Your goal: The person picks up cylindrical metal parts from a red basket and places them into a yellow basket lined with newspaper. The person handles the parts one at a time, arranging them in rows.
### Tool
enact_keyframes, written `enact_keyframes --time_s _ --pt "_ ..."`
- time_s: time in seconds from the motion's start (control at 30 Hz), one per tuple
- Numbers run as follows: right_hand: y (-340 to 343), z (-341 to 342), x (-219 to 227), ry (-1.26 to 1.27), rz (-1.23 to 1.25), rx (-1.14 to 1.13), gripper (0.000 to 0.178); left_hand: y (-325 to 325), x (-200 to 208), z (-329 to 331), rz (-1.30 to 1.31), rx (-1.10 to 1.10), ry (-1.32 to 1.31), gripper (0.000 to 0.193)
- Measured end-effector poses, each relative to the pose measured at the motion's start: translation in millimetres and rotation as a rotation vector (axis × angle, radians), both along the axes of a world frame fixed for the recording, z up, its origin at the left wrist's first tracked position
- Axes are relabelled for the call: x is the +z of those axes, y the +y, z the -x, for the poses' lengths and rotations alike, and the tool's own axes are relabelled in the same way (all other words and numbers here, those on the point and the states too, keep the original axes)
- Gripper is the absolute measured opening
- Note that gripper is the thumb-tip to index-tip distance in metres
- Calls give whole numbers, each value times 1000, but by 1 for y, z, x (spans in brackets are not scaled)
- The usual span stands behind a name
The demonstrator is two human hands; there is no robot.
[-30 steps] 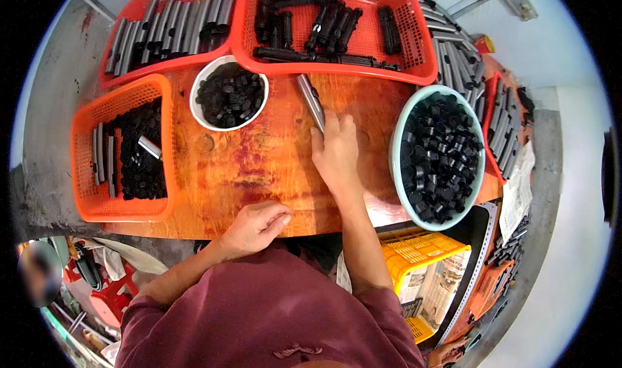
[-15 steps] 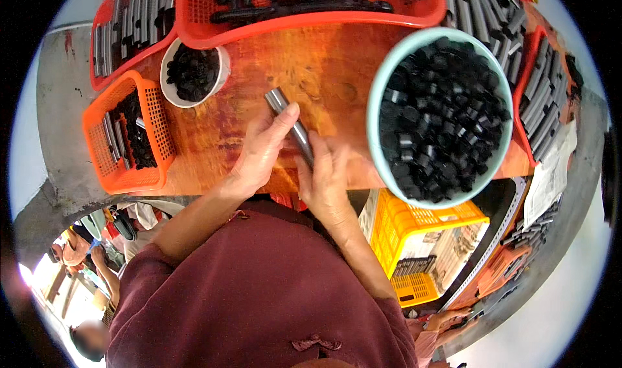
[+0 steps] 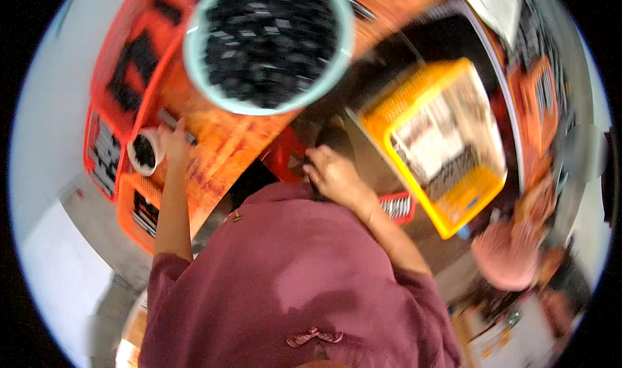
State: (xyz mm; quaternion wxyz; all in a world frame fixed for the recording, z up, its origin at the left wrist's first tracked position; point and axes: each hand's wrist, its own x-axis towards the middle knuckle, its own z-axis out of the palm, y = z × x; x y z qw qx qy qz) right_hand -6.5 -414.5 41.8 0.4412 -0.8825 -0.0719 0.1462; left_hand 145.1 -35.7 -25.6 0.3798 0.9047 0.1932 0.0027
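Note:
My left hand (image 3: 173, 142) is closed on a grey metal tube (image 3: 170, 118) over the wooden table (image 3: 217, 149). The tube's two ends show on either side of the fingers, blurred. Close beside this hand stands a small white tub (image 3: 147, 162) of black pieces. My right hand (image 3: 334, 175) is off the table, in front of my body, with loosely bent fingers somewhat apart. Nothing shows in it, though its fingertips are partly hidden. Beyond it, a large pale-blue bowl (image 3: 194, 50) full of short black pieces sits on the table.
Red baskets (image 3: 141, 118) of dark parts and an orange basket (image 3: 139, 186) line the left side. Below the table to the right is a yellow crate (image 3: 424, 203) lined with paper. A small red tray (image 3: 407, 207) lies beside it. Another person (image 3: 508, 254) is at lower right.
The view has swung to the right. My hands have separated: the left has taken the tube toward the white tub, and the right has let go and drawn back off the table.

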Motion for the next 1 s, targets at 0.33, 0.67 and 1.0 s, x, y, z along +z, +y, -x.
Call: enact_keyframes --time_s 0.33,0.67,1.0 --pt "-145 191 -92 259 175 -798 17 6 -24 57 -584 -331 506 74" --pt "-113 321 -77 935 233 -751 24 37 -57 80 -666 -396 567 93" --pt "-57 319 -26 969 207 -1019 26 38 -37 82 -322 -484 534 80"
